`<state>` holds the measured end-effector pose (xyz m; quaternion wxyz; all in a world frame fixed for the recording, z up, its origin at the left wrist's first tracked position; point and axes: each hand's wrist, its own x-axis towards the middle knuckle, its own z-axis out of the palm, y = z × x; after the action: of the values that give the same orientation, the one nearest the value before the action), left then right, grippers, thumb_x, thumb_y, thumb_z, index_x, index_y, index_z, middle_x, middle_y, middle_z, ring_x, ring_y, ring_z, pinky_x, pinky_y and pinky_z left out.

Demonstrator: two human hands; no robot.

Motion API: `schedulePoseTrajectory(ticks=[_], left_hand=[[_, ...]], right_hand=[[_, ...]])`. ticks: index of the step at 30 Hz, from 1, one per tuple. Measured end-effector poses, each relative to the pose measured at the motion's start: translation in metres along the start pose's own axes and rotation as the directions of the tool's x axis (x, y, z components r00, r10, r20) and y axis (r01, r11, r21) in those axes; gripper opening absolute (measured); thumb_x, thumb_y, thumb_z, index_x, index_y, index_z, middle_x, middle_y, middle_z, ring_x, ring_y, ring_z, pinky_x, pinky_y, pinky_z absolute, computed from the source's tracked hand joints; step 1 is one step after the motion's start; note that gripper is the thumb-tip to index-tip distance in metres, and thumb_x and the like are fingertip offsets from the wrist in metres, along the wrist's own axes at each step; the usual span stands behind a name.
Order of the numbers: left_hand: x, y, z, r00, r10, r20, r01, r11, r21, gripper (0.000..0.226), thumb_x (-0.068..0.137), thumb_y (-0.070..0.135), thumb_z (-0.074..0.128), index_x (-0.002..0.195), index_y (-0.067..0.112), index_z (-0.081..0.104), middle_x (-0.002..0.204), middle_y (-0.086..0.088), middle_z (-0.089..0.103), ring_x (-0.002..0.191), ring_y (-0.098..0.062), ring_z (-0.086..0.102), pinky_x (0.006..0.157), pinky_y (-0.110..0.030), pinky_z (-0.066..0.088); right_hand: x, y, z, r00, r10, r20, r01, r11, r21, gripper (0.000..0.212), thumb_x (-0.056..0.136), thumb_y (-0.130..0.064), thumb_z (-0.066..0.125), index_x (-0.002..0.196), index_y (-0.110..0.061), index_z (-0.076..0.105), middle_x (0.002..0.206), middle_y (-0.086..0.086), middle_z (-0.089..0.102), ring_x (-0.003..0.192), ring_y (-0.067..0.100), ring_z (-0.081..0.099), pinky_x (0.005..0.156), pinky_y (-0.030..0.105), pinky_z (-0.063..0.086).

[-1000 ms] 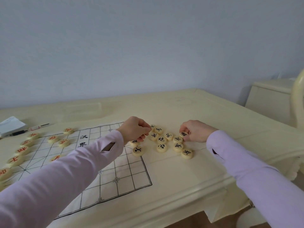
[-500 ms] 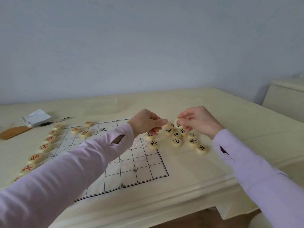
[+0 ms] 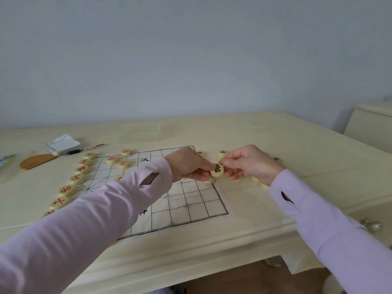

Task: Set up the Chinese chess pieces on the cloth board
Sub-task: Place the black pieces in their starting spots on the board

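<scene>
Above the right edge of the white cloth board with black grid lines (image 3: 191,200), one cream round chess piece with a black character (image 3: 217,170) is held off the cream table (image 3: 254,209), pinched from both sides. The left hand (image 3: 186,164) grips it between thumb and forefinger, and the right hand (image 3: 252,164) nips its upper rim with curled fingertips. Seven red-lettered cream discs (image 3: 76,178) line the board's left edge, three more sit nearby on the grid, and an eleventh peeks from behind the left sleeve (image 3: 106,209). Two black-lettered discs (image 3: 222,153) lie in plain view beyond the hands; others beneath are too hidden to count.
</scene>
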<state>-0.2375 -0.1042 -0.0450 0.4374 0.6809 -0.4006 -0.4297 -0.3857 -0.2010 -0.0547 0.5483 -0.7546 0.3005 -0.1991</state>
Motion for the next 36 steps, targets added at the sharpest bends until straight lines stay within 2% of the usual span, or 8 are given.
schedulePoseTrajectory(ticks=[6, 14, 16, 19, 22, 24, 28, 36], left_hand=[[-0.01, -0.013, 0.01, 0.995, -0.097, -0.023, 0.098, 0.994, 0.054, 0.004, 0.082, -0.002, 0.067, 0.084, -0.004, 0.064, 0.076, -0.013, 0.063, 0.054, -0.011, 0.06, 0.053, -0.018, 0.056], [-0.005, -0.018, 0.018, 0.99, -0.116, -0.077, 0.12, 0.992, 0.049, 0.006, 0.081, -0.004, 0.067, 0.079, -0.003, 0.061, 0.074, -0.015, 0.062, 0.053, -0.013, 0.059, 0.054, -0.022, 0.056], [-0.005, -0.017, 0.018, 0.989, -0.113, -0.095, 0.12, 0.99, 0.068, 0.011, 0.078, -0.005, 0.068, 0.072, -0.002, 0.06, 0.061, -0.011, 0.061, 0.043, -0.011, 0.057, 0.053, -0.023, 0.056], [-0.006, -0.018, 0.016, 0.988, -0.104, -0.114, 0.119, 0.985, 0.128, 0.028, 0.077, -0.006, 0.067, 0.055, 0.005, 0.052, 0.039, -0.003, 0.05, 0.034, -0.011, 0.049, 0.044, -0.019, 0.051], [-0.005, -0.02, 0.013, 0.991, -0.069, -0.112, 0.089, 0.978, 0.187, 0.016, 0.079, 0.003, 0.066, 0.066, 0.004, 0.058, 0.051, -0.004, 0.053, 0.041, -0.013, 0.048, 0.05, -0.021, 0.046], [-0.005, -0.018, 0.01, 0.99, -0.04, -0.132, 0.064, 0.982, 0.177, 0.01, 0.082, 0.01, 0.067, 0.077, 0.003, 0.063, 0.06, -0.005, 0.057, 0.041, -0.01, 0.05, 0.046, -0.018, 0.047], [-0.004, -0.009, 0.001, 0.985, 0.016, -0.17, 0.003, 0.994, 0.106, 0.015, 0.086, 0.014, 0.066, 0.074, 0.006, 0.061, 0.062, -0.004, 0.056, 0.033, -0.004, 0.048, 0.041, -0.016, 0.048], [0.005, 0.003, -0.003, 0.978, 0.07, -0.197, -0.061, 0.997, 0.048, 0.006, 0.089, 0.01, 0.061, 0.085, 0.005, 0.062, 0.064, -0.004, 0.056, 0.036, -0.005, 0.048, 0.042, -0.016, 0.048]], right_hand=[[-0.007, 0.005, -0.006, 0.996, 0.081, -0.037, -0.082, 0.996, -0.02, 0.018, 0.089, -0.006, 0.06, 0.103, 0.005, 0.064, 0.074, 0.01, 0.064, 0.051, 0.009, 0.058, 0.048, 0.017, 0.051], [-0.009, 0.009, -0.008, 0.992, 0.117, -0.036, -0.118, 0.992, -0.038, 0.021, 0.09, -0.012, 0.061, 0.105, 0.002, 0.063, 0.075, 0.008, 0.065, 0.051, 0.009, 0.058, 0.048, 0.017, 0.05], [-0.008, 0.01, -0.009, 0.992, 0.121, -0.037, -0.123, 0.992, -0.04, 0.02, 0.09, -0.013, 0.061, 0.103, 0.002, 0.064, 0.075, 0.008, 0.065, 0.05, 0.008, 0.058, 0.047, 0.017, 0.05], [-0.008, 0.011, -0.009, 0.992, 0.12, -0.043, -0.122, 0.992, -0.041, 0.02, 0.089, -0.012, 0.062, 0.103, 0.002, 0.064, 0.075, 0.009, 0.065, 0.052, 0.01, 0.057, 0.046, 0.017, 0.049], [-0.007, 0.01, -0.012, 0.989, 0.092, -0.116, -0.097, 0.994, -0.04, 0.017, 0.09, -0.008, 0.06, 0.103, 0.002, 0.064, 0.075, 0.009, 0.063, 0.052, 0.011, 0.056, 0.044, 0.016, 0.048], [-0.006, 0.01, -0.018, 0.977, 0.069, -0.2, -0.08, 0.996, -0.048, 0.015, 0.091, -0.007, 0.058, 0.102, 0.0, 0.064, 0.075, 0.008, 0.063, 0.054, 0.013, 0.055, 0.043, 0.016, 0.047], [-0.008, 0.011, -0.035, 0.94, 0.027, -0.339, -0.067, 0.992, -0.107, 0.008, 0.089, -0.006, 0.059, 0.092, -0.006, 0.066, 0.077, 0.008, 0.064, 0.055, 0.013, 0.054, 0.047, 0.02, 0.045], [-0.021, 0.029, -0.077, 0.907, 0.045, -0.419, -0.158, 0.958, -0.24, 0.014, 0.08, -0.01, 0.071, 0.094, -0.007, 0.069, 0.081, 0.007, 0.064, 0.06, 0.013, 0.056, 0.051, 0.021, 0.042]])
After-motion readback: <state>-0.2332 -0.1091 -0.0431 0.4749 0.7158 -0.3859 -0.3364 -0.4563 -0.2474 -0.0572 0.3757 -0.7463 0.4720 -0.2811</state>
